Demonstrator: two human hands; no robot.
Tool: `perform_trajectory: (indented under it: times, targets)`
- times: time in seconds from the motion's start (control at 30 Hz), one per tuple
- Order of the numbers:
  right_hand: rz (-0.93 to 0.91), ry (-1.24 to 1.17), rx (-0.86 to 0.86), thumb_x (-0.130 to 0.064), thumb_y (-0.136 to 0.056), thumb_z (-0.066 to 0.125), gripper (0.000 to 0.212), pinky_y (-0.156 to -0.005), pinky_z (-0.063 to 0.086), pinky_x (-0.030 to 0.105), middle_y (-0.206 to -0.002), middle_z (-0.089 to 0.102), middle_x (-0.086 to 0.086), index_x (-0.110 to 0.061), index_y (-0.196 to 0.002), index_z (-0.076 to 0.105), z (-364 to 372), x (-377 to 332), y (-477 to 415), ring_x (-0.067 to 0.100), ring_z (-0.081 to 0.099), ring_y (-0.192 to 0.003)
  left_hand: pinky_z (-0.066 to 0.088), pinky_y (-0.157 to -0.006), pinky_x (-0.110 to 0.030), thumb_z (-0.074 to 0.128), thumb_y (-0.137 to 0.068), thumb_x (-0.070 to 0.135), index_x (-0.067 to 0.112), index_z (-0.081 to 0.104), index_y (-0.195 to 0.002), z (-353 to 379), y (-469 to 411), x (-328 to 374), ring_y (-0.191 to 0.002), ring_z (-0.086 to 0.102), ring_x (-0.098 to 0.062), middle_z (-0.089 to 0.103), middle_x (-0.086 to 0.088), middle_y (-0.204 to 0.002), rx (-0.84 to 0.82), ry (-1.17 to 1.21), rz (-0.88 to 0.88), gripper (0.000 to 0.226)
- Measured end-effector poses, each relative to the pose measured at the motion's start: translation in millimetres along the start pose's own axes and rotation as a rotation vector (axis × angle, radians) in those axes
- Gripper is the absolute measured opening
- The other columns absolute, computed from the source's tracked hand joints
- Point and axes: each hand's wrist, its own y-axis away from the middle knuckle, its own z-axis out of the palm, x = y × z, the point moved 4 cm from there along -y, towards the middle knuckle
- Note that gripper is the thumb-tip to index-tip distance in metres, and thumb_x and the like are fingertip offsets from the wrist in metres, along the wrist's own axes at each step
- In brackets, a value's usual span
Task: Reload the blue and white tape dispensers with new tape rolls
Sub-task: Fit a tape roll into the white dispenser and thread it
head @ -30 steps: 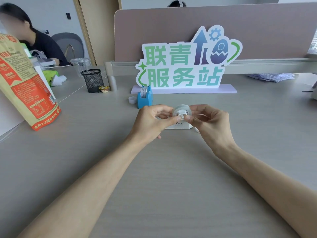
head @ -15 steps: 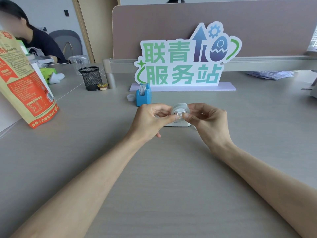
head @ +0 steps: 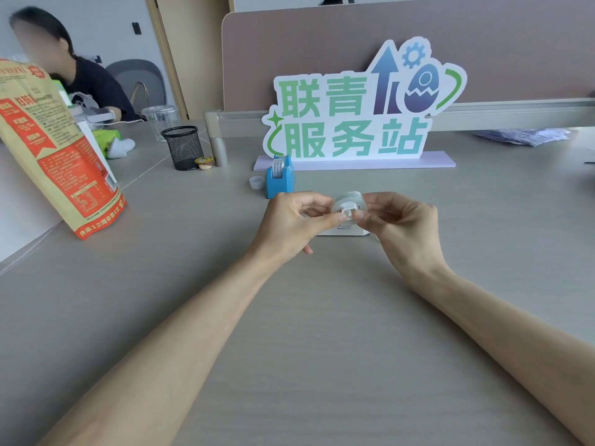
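Note:
A clear tape roll [head: 348, 202] with a white hub in its hole is held upright at the middle of the desk. My left hand [head: 291, 225] and my right hand [head: 402, 226] pinch it from either side, thumbs meeting on the hub. Right behind the hands sits the white dispenser [head: 343, 231], mostly hidden, only its base showing. The blue dispenser [head: 279, 179] stands farther back with a tape roll in its cradle. A small empty white core [head: 256, 182] lies just left of it.
A green and white standing sign [head: 354, 123] rises behind the dispensers. An orange paper bag [head: 54, 156] leans at the left. Farther back stand a black mesh pen cup [head: 183, 148] and a small jelly cup [head: 203, 162]. A person [head: 80, 82] sits at the far left.
Both hands keep hold of the roll in much the same place; the thumbs have shifted slightly on the hub. The camera has tilted a little.

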Motion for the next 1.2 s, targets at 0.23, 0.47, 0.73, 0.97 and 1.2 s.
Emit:
perform_trajectory:
  times: [0.23,0.47,0.73,0.97,1.2]
  targets:
    - [0.214,-0.257,-0.155,-0.013,-0.084,0.073,0.026,-0.070,0.060,0.031,-0.100,0.073,0.016,-0.001,-0.106,0.067,-1,-6,-4,0.024,0.073,-0.084,0.034,-0.037,-0.021,0.074,-0.083,0.027,0.027,0.074,-0.085,-4,-7,3,-0.061,0.051,-0.003,0.065,0.002,-0.075,-0.021,0.099,-0.034,0.003]
    - [0.254,-0.107,-0.316,-0.027,-0.090,0.067,0.026,-0.064,0.052,0.029,-0.089,0.070,-0.002,-0.016,-0.113,0.069,2,-7,-1,0.012,0.068,-0.077,0.029,-0.038,-0.021,0.061,-0.091,0.029,0.018,0.073,-0.096,1,-6,-1,-0.062,0.042,-0.009,0.051,-0.007,-0.078,-0.076,0.137,-0.091,0.016]
    - [0.381,-0.400,-0.291,-0.026,-0.090,0.065,0.025,-0.071,0.055,0.020,-0.096,0.075,-0.002,-0.013,-0.112,0.068,2,-5,0,0.015,0.073,-0.088,0.044,-0.043,-0.026,0.067,-0.085,0.033,0.030,0.068,-0.111,2,-4,6,-0.080,0.058,-0.008,0.064,0.015,-0.091,-0.109,0.227,-0.028,0.027]
    - [0.290,-0.297,-0.217,-0.033,-0.091,0.064,0.029,-0.073,0.051,0.028,-0.091,0.074,-0.002,-0.021,-0.117,0.067,2,-4,1,0.013,0.070,-0.074,0.050,-0.041,-0.028,0.081,-0.074,0.021,0.034,0.069,-0.100,8,0,9,-0.076,0.056,-0.002,0.067,0.017,-0.098,0.086,0.096,0.078,0.032]
    - [0.062,-0.014,-0.119,-0.019,-0.098,0.052,0.033,-0.069,0.050,0.028,-0.093,0.073,0.001,-0.020,-0.130,0.057,2,-9,2,0.013,0.072,-0.080,0.055,-0.043,-0.032,0.078,-0.078,0.019,0.023,0.073,-0.099,4,-2,5,-0.079,0.061,-0.006,0.072,0.013,-0.094,0.161,0.135,0.046,0.022]
